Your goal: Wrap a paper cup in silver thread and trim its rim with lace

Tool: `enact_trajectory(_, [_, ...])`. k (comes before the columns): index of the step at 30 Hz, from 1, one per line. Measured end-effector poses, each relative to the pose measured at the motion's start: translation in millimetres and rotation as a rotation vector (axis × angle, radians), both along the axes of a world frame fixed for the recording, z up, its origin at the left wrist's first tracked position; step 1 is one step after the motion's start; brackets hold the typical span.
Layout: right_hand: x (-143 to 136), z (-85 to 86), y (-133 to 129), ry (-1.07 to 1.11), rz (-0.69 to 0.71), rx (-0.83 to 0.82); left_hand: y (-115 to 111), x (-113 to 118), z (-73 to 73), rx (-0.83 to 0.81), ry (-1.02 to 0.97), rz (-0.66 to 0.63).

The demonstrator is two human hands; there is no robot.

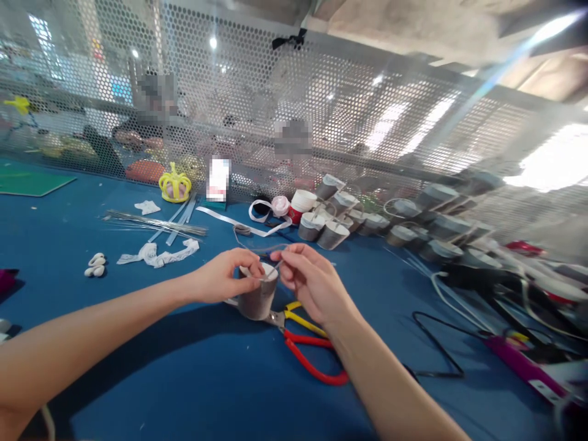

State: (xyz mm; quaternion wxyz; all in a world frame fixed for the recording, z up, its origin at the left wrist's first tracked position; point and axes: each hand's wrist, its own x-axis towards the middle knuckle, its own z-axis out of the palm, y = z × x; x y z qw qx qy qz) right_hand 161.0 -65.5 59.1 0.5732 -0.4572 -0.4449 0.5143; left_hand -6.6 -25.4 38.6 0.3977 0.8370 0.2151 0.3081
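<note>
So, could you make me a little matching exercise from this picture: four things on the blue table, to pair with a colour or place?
Things:
1. grey cup
2. scissor-like tool
3. crown-shaped ornament
4. flat board

Colours and places:
A. yellow bands
B. green, at the picture's left edge
C. left hand at its rim
D. one red handle, one yellow

Pairs: 1-C, 2-D, 3-A, 4-B

A craft workshop, by every sign here: thin wires (158, 223) and white ribbon (232, 222) strewn over the blue counter (184, 380), a red-and-yellow-handled tool (305, 339) lying out, grey cups (333, 236) massed by the batch, and there, through the perforated metal screen (239, 79), people (154, 116) beneath bright lights (213, 43)!
</note>
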Motion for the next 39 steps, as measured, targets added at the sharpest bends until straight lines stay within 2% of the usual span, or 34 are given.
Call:
enact_trajectory(3, [-10.0,24.2,22.9,-0.097,0.052,0.035,-2.4,1.7,-3.9,-0.047,-0.041,0.005])
enact_trajectory(6, [-37.0,47.4,46.4,-0.338,0.138,0.083,-4.2,4.4,-8.1,-0.090,-0.071,0.037])
enact_trajectory(8, [-59.3,57.3,58.5,-0.618,0.233,0.245,-4.4,6.1,-9.9,-0.147,-0.093,0.066])
enact_trajectory(9, [-68.9,60.2,63.4,-0.800,0.320,0.341,-4.1,6.7,-10.5,-0.180,-0.103,0.077])
enact_trajectory(11, [-80.0,62.7,71.8,-1.175,0.393,0.448,-3.1,7.3,-11.4,-0.238,-0.121,0.087])
enact_trajectory(12, [-80.1,62.6,75.5,-1.282,0.370,0.457,-2.4,7.5,-12.0,-0.262,-0.130,0.088])
enact_trajectory(14, [-68.4,60.4,81.7,-1.364,0.247,0.429,-1.1,7.4,-13.5,-0.301,-0.150,0.086])
enact_trajectory(18, [-12.6,45.5,80.0,-1.406,-0.024,0.313,0.5,7.1,-16.6,-0.317,-0.183,0.108])
enact_trajectory(22, [40.6,7.9,54.5,-1.395,-0.204,0.169,0.2,6.5,-15.8,-0.270,-0.157,0.150])
enact_trajectory(26, [64.4,-37.9,35.2,-1.307,-0.275,0.102,0.9,6.2,-16.4,-0.193,-0.136,0.186])
enact_trajectory(29, [69.5,-57.0,37.1,-1.204,-0.353,0.085,2.8,6.3,-20.6,-0.154,-0.140,0.203])
enact_trajectory(32, [71.4,-55.3,40.2,-1.067,-0.412,0.068,4.9,6.3,-24.7,-0.155,-0.137,0.215])
enact_trajectory(35, [70.1,-37.3,32.5,-0.909,-0.427,0.042,6.8,6.2,-27.2,-0.158,-0.151,0.223])
enact_trajectory(39, [58.2,-10.1,7.0,-0.717,-0.281,-0.007,9.1,6.9,-31.6,-0.186,-0.202,0.222])
